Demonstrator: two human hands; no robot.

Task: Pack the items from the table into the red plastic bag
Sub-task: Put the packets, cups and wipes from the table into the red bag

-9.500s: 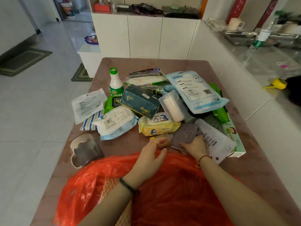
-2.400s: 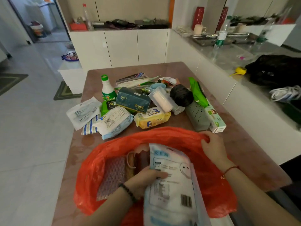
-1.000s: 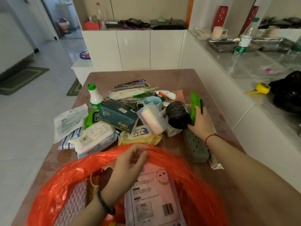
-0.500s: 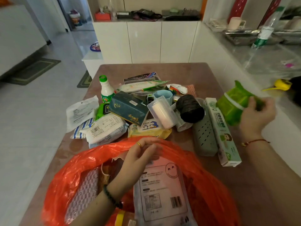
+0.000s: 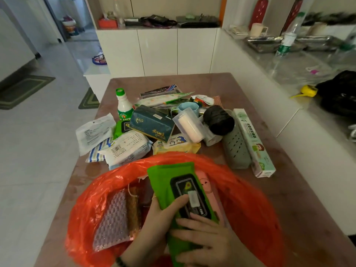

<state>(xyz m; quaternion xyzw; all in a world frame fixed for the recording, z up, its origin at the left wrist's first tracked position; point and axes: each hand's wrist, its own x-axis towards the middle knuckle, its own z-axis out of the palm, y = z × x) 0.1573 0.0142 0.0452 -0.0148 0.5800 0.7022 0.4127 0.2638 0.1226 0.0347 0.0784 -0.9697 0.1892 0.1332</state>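
The red plastic bag (image 5: pixel 250 199) lies open at the table's near edge. Inside it a green wipes pack (image 5: pixel 169 182) with a black lid is held by both hands: my left hand (image 5: pixel 156 224) grips its left side with the thumb on the lid, my right hand (image 5: pixel 204 239) clasps its lower end. Beside it in the bag lie a bubble-wrap pouch (image 5: pixel 111 218) and a pink-tinted packet (image 5: pixel 207 185). Beyond the bag sits a pile: a dark tissue box (image 5: pixel 152 123), a yellow wipes pack (image 5: pixel 176 145), a white wipes pack (image 5: pixel 127 148), and a green-capped bottle (image 5: pixel 124 106).
In the pile are also a black roll (image 5: pixel 218 119), a grey perforated holder (image 5: pixel 236 149), a long green-white box (image 5: pixel 254 141) and a flat white packet (image 5: pixel 92 131). A white counter (image 5: pixel 289 78) runs along the right. The floor drops off at the table's left edge.
My right hand carried the green pack from the right of the table into the bag. My left hand let go of the bag's rim and took hold of the pack.
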